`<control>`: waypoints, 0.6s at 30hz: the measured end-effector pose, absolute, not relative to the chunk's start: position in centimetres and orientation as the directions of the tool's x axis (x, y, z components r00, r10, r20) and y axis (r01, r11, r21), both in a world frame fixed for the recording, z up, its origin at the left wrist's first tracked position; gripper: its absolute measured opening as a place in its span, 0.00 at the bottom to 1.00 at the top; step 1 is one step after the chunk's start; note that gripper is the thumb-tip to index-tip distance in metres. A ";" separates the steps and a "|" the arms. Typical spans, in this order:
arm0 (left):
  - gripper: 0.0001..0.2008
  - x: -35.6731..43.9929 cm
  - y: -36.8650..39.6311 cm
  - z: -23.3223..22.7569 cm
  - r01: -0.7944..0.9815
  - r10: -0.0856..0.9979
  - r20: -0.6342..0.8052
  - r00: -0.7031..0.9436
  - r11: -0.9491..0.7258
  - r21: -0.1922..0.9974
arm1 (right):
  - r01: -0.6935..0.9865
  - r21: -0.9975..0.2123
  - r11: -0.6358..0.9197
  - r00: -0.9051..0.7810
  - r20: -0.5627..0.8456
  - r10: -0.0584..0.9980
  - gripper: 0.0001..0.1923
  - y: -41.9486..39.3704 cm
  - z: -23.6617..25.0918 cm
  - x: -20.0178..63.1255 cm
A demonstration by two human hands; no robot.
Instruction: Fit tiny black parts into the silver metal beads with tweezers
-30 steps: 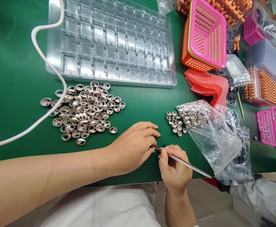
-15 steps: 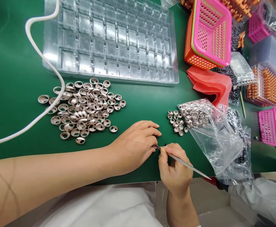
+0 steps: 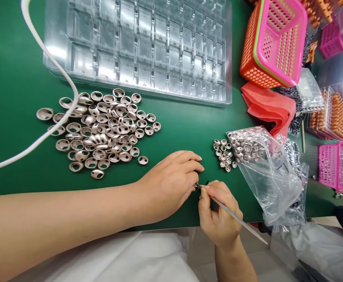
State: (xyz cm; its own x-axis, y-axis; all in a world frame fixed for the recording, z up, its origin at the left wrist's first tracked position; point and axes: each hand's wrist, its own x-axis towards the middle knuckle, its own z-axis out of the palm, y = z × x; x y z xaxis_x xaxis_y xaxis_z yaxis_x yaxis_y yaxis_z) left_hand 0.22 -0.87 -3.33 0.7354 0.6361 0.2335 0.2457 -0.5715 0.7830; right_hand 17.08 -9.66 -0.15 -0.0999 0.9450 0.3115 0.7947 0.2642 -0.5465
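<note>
My left hand [image 3: 173, 184] is closed, its thumb and fingers pinching a small shiny metal piece [image 3: 196, 185], mostly hidden by the fingertips. Close beside it, my right hand [image 3: 221, 211] grips a slim pale tool [image 3: 236, 217] like a pen. One end of the tool meets the metal piece; the other tapers to a point past the hand. A small black bit [image 3: 207, 183] shows by the right fingertips. Left of the hands spreads a pile of silvery ring-like metal parts [image 3: 101, 133] with holes. A smaller group of little metal parts [image 3: 224, 158] lies to the right.
A clear compartment tray [image 3: 148, 88] stands at the back. A white cable [image 3: 36, 137] crosses the left pile. To the right are a clear bag of metal parts [image 3: 265, 180], red cloth [image 3: 273, 111], stacked baskets [image 3: 255, 58] and a pink basket [image 3: 334, 166]. A person's sleeve [image 3: 321, 243] shows lower right.
The view has shifted slightly, so the tray and baskets appear larger and wider apart. Both hands keep their grips, fingertips still together at the small metal piece.
</note>
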 end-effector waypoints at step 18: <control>0.06 0.1 -0.6 -2.6 0.247 0.633 0.218 0.743 -0.563 0.789 | 0.810 -0.477 0.341 -0.209 0.309 0.928 0.16 -8.8 0.1 17.4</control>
State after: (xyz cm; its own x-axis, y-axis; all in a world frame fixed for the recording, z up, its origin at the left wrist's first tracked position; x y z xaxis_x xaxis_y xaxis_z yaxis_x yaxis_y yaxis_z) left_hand 0.15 -0.56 -2.59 0.7429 0.6327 0.2185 0.2473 -0.5628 0.7887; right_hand 17.36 -8.80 0.06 -0.2091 0.9278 0.3091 0.8099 0.3414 -0.4770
